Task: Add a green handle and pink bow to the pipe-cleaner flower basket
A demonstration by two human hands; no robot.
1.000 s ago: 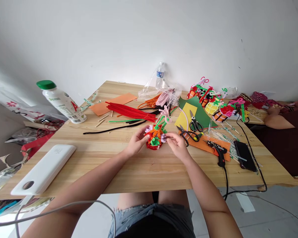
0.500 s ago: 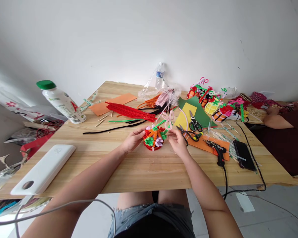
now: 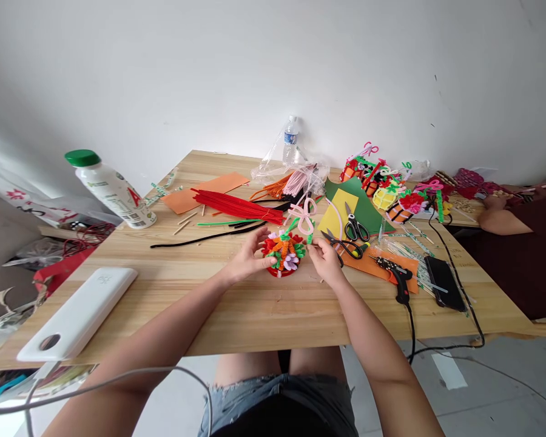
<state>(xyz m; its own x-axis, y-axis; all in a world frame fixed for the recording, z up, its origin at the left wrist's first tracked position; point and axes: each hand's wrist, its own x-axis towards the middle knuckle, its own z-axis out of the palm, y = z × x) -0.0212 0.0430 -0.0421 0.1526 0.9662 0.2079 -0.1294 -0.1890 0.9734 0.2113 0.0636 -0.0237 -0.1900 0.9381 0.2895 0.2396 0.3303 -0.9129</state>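
A small flower basket made of fuzzy pipe cleaners (image 3: 283, 250) stands in front of me, with red, orange, green and lilac blooms over a red base. My left hand (image 3: 249, 260) grips its left side, thumb in front and fingers behind. On the other side, my right hand (image 3: 324, 260) pinches the lower end of the green pipe-cleaner handle (image 3: 310, 238); the fingertips are partly hidden. A pink pipe-cleaner bow (image 3: 303, 216) rises above the flowers, close to the handle.
Scissors (image 3: 356, 226), a hot glue gun (image 3: 400, 279) and a phone (image 3: 444, 283) lie to the right. Finished baskets (image 3: 400, 209) stand behind them. Red pipe cleaners (image 3: 236, 206) lie beyond my hands. At left are a bottle (image 3: 113, 191) and a power bank (image 3: 79, 312). A person's arm (image 3: 505, 218) shows at far right.
My left thumb has moved forward across the basket's front, with the hand more wrapped around it. The pink bow has shifted slightly left. My right hand stays at the handle.
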